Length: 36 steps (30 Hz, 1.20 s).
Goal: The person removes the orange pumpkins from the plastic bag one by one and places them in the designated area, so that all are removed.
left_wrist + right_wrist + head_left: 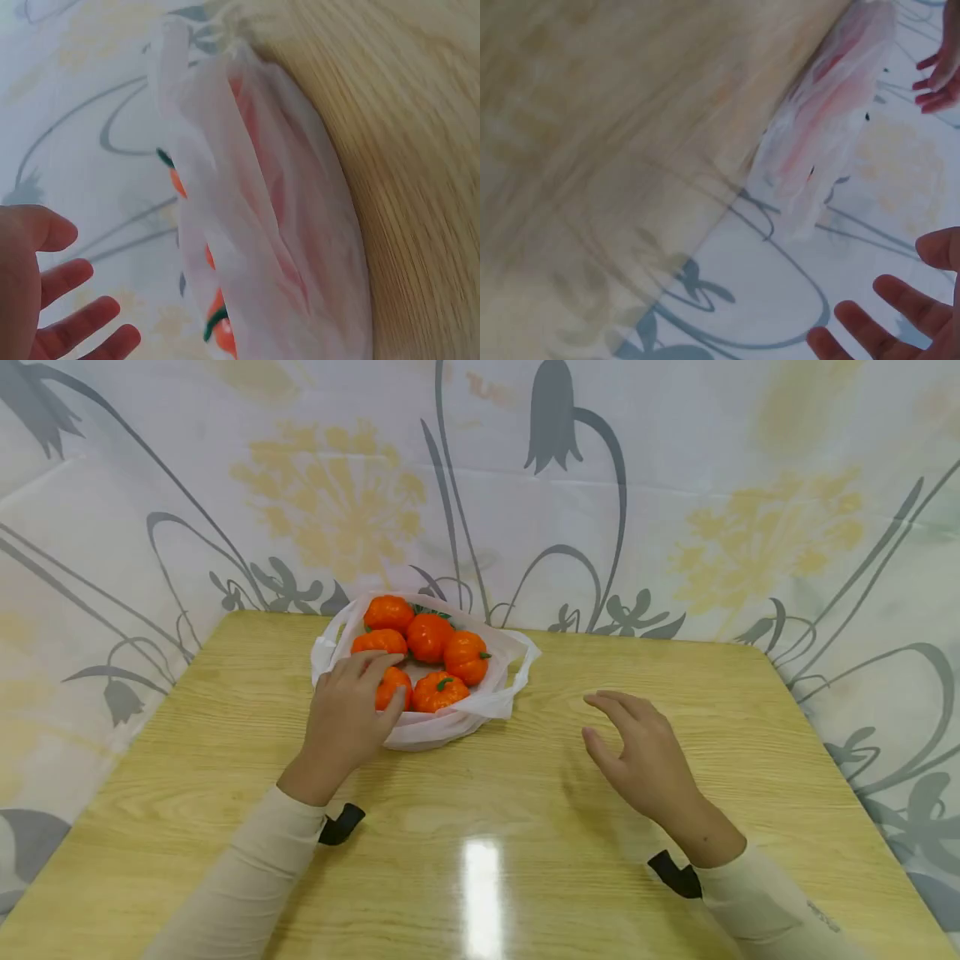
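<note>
A white plastic bag [429,735] with loop handles lies spread on the table, its mouth facing up. Inside it are several small orange pumpkins with green stems, one of them a pumpkin [467,657] on the right side. My left hand [341,714] hovers over the bag's front left, fingers loosely bent, hiding part of two pumpkins. In the left wrist view its fingers hold nothing and stand apart from the bag [300,225]. To the right of the bag, my right hand [647,762] hangs over the table, thumb and fingers spread with nothing between them.
The wood-grain table [480,793] carries the bag at its back left. Close behind its far edge hangs a white cloth [487,518] with grey and yellow flower prints, which runs along both sides too. A black strap piece [341,824] sits at the left wrist.
</note>
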{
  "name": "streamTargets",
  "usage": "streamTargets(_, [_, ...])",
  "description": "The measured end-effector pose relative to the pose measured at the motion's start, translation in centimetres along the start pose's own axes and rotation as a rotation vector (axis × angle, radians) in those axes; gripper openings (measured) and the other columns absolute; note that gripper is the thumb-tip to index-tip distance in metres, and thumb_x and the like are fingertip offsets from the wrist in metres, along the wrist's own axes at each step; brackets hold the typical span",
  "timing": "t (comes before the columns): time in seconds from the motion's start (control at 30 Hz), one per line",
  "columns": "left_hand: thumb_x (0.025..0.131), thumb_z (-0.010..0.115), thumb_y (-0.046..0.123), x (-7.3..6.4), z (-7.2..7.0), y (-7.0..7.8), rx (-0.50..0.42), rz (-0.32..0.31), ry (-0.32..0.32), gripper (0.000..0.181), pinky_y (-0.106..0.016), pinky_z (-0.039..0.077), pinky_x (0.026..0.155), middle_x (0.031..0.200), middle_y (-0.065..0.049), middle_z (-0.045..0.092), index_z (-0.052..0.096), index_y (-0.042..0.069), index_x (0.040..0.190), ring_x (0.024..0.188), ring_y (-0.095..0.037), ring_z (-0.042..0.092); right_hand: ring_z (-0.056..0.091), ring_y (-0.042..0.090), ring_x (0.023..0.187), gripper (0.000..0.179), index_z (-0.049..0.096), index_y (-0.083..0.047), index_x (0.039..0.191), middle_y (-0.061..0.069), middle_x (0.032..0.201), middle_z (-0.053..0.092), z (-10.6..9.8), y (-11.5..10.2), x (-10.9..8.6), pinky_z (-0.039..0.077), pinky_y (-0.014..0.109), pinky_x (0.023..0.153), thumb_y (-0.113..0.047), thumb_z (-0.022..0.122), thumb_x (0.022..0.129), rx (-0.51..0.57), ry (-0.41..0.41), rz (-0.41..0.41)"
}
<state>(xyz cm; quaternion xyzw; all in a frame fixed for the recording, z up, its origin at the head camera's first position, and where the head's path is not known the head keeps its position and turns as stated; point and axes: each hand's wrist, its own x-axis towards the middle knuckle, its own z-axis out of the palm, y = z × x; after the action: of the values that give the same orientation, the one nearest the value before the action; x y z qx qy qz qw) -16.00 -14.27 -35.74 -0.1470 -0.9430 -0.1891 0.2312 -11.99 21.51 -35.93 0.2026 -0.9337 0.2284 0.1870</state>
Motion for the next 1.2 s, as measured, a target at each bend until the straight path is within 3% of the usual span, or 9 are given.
streamTargets(0.13, [0.093, 0.065, 0.021, -0.1, -0.3, -1.6, -0.055, -0.063, 0.077, 0.033, -0.054, 0.045, 0.080, 0.118, -0.018, 0.062, 0.066, 0.005, 0.122, 0.103, -0.040, 0.058, 0.054, 0.037, 0.123, 0.035, 0.065, -0.006, 0.127, 0.016, 0.130, 0.061, 0.7, -0.6, -0.4, 0.044, 0.057, 0.097, -0.013, 0.069, 0.093, 0.078, 0.026, -0.004])
streamTargets(0.27, [0.094, 0.063, 0.020, -0.3, -0.4, -3.0, -0.118, -0.150, 0.067, 0.034, -0.055, 0.043, 0.085, 0.118, -0.021, 0.060, 0.066, 0.002, 0.122, 0.103, -0.041, 0.055, 0.054, 0.036, 0.122, 0.033, 0.066, -0.006, 0.125, 0.015, 0.129, 0.062, 1.1, -1.0, -0.2, 0.045, 0.055, 0.097, -0.011, 0.068, 0.093, 0.112, 0.032, -0.021])
streamTargets(0.37, [0.096, 0.061, 0.023, -0.5, -0.3, -3.9, -0.160, -0.228, 0.005, 0.037, -0.056, 0.041, 0.092, 0.124, -0.023, 0.056, 0.064, 0.002, 0.127, 0.109, -0.042, 0.052, 0.055, 0.035, 0.121, 0.032, 0.066, -0.006, 0.124, 0.015, 0.128, 0.062, 1.5, -1.1, 0.1, 0.046, 0.054, 0.096, -0.010, 0.068, 0.092, 0.130, 0.033, -0.033])
streamTargets(0.57, [0.097, 0.061, 0.035, -0.8, -0.3, -5.4, -0.216, -0.347, -0.187, 0.053, -0.059, 0.039, 0.101, 0.137, -0.024, 0.045, 0.052, 0.008, 0.142, 0.125, -0.043, 0.042, 0.055, 0.034, 0.122, 0.031, 0.067, -0.006, 0.123, 0.014, 0.128, 0.062, 2.6, -1.8, 0.9, 0.046, 0.054, 0.097, -0.011, 0.068, 0.092, 0.175, 0.026, -0.042])
streamTargets(0.8, [0.088, 0.069, 0.057, -0.9, 0.2, -6.6, -0.253, -0.369, -0.325, 0.082, -0.059, 0.038, 0.107, 0.142, -0.022, 0.039, 0.042, 0.010, 0.149, 0.130, -0.041, 0.038, 0.055, 0.032, 0.123, 0.031, 0.067, -0.006, 0.123, 0.012, 0.127, 0.063, 4.1, -3.3, 2.0, 0.047, 0.052, 0.099, -0.011, 0.068, 0.093, 0.230, 0.004, -0.074])
streamTargets(1.2, [0.086, 0.074, 0.050, -1.1, 0.5, -7.7, -0.270, -0.383, -0.440, 0.086, -0.061, 0.034, 0.111, 0.150, -0.026, 0.034, 0.035, 0.009, 0.151, 0.137, -0.043, 0.035, 0.059, 0.031, 0.118, 0.029, 0.069, -0.005, 0.120, 0.012, 0.123, 0.065, 6.3, -4.7, 3.0, 0.049, 0.049, 0.098, -0.009, 0.069, 0.092, 0.286, 0.020, -0.125])
